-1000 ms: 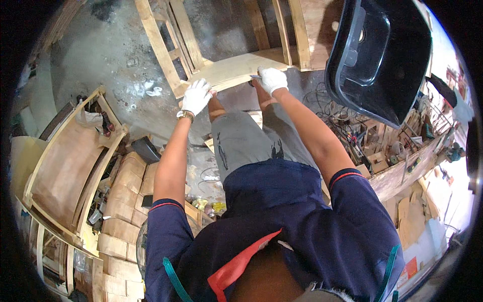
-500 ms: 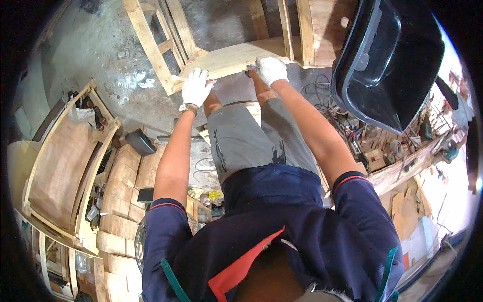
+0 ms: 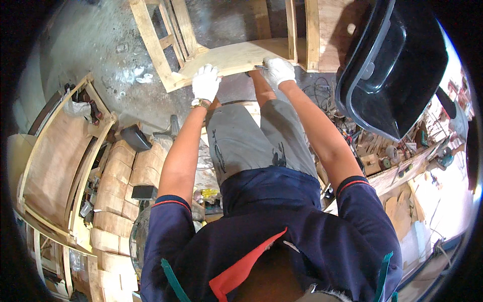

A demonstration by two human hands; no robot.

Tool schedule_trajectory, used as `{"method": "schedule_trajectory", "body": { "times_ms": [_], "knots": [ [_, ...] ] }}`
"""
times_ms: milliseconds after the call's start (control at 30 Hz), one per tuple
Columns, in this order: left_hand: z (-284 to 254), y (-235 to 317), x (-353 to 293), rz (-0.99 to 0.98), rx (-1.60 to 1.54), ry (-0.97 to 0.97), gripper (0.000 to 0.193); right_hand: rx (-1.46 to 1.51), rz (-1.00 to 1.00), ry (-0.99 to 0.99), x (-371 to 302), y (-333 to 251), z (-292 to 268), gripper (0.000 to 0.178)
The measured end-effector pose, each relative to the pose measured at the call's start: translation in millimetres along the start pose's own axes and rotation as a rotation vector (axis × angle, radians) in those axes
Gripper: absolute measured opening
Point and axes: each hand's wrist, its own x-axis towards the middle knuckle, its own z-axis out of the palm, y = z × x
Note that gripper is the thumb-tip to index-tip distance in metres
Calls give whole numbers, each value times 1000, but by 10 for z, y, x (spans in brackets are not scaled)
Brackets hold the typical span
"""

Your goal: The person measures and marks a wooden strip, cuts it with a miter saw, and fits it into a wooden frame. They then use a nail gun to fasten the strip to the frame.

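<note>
Grey, stained concrete floor (image 3: 100, 65) spreads ahead of you and to your left, and on your right side stands a large, glossy black plastic basin (image 3: 417, 90). Directly in front of you is a frame of pale wooden strips (image 3: 148, 45), and at its near end lies a broad, thin, light-coloured wooden board (image 3: 236, 53). Its long axis runs from your left to your right, across the direction of your forearms, and most of its face lies beyond your fingers, away from your body. Your left hand in a white glove (image 3: 205, 84) lies on the near edge, not far from the left corner; its fingers are close together, but I cannot tell whether they clamp the wood, because the underside is hidden. Your right hand in a white glove (image 3: 278, 72) is at the same edge, nearer to the right end and to the slender wooden post (image 3: 292, 30) there. Its fingers are curled and appear to be closed on a slim grey object (image 3: 261, 67), which points left along the edge, toward your other hand.
</note>
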Motion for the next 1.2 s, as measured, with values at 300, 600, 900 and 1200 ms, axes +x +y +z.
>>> {"method": "schedule_trajectory", "body": {
  "times_ms": [300,600,900,1200],
  "knots": [
    [134,177,51,14,14,43,36,-39,-37,-2,-26,3,-105,34],
    [142,231,59,-15,-28,90,32,-97,-41,-19,6,38,-92,32],
    [157,330,-29,-70,-12,45,36,-74,-61,-11,6,122,-21,32],
    [253,318,56,-76,-25,87,30,-43,-45,-38,-32,50,-116,34]
  ]
}}
